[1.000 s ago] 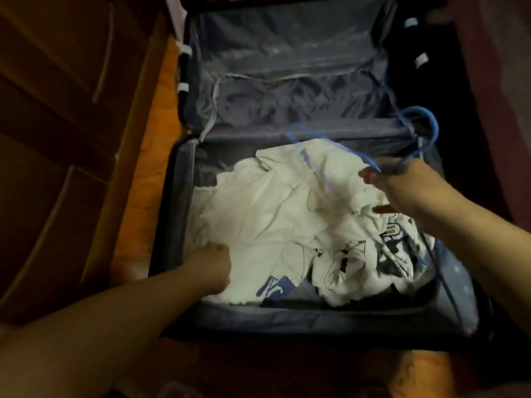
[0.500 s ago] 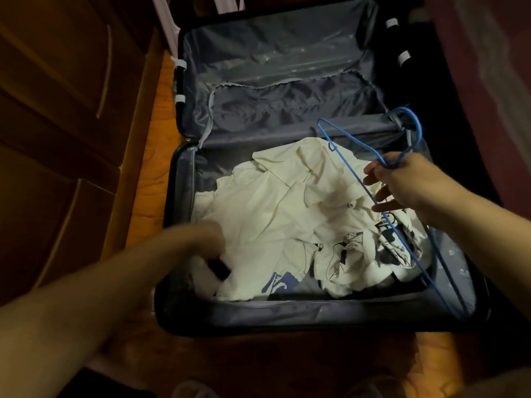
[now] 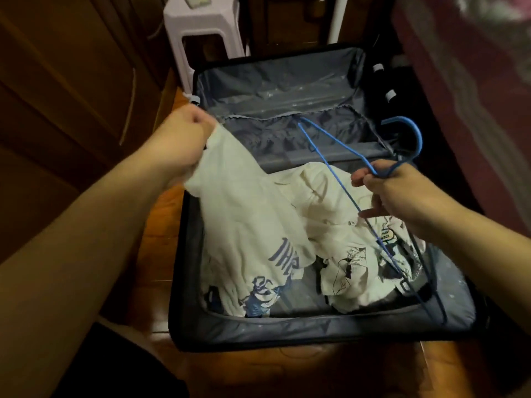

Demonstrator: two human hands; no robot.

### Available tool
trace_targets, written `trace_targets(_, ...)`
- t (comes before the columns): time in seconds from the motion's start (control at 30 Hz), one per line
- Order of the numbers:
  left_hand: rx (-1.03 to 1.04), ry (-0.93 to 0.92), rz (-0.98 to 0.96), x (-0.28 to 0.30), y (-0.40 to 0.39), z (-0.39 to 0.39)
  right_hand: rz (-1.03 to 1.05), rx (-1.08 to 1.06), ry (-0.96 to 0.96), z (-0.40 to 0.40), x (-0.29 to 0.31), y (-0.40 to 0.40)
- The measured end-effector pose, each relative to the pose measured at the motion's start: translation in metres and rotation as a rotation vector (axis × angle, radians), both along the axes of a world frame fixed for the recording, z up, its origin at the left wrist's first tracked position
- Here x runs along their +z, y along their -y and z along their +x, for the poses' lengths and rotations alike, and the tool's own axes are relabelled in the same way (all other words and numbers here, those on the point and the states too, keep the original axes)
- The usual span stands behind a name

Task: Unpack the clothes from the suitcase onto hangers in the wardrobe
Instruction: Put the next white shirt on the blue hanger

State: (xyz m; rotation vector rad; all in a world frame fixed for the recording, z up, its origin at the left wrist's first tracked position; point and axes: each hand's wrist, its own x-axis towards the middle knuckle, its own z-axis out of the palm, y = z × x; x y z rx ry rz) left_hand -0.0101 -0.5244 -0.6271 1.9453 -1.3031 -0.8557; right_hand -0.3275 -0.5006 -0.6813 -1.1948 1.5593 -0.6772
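The wardrobe (image 3: 71,116) of dark wood fills the left side, its doors closed. The suitcase (image 3: 316,326) lies open on the wooden floor (image 3: 161,239), just beside the wardrobe, with grey lining in both halves. The far half holds no clothes. In the near half there is a heap of white clothes (image 3: 330,214) with dark prints. A white shirt (image 3: 244,225) with blue letters and a blue drawing is partly lifted out of the heap; its lower end is still inside the suitcase. The left hand (image 3: 184,145) is closed in a fist round the top edge of this shirt and holds it up over the left wall of the suitcase. A white stool (image 3: 201,33) stands behind the suitcase. The right hand (image 3: 402,193) has its fingers curled round the neck of a blue hanger (image 3: 339,145) above the heap. The hook of the hanger points up and away.
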Motion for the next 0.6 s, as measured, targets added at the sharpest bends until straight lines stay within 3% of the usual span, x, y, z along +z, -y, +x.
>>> trace_targets(0.07,-0.218,0.605,0.274,-0.021,0.005,0.023,0.004,-0.062,-0.061,-0.009,-0.001,0.004)
trace_targets(0.13,-0.539,0.965,0.684,-0.062,-0.007,0.024,0.038,-0.112,-0.096,-0.018,-0.002,0.007)
trace_targets(0.2,-0.777,1.023,0.686,-0.114,-0.022,0.000,0.064,-0.140,-0.113,-0.028,0.001,0.007)
trace_targets(0.3,-0.904,0.841,0.335,-0.164,-0.030,-0.077,0.066,-0.194,-0.088,-0.038,0.013,0.004)
trace_targets(0.37,-0.960,0.823,0.191,-0.182,-0.020,-0.137,0.045,-0.213,-0.052,-0.039,0.021,0.002)
trace_targets(0.5,-1.095,1.024,0.009,-0.212,0.014,-0.196,0.021,-0.213,-0.042,-0.047,0.020,-0.008)
trace_targets(0.6,-1.217,1.227,0.079,-0.194,0.020,-0.174,0.035,-0.229,-0.065,-0.058,0.020,-0.012)
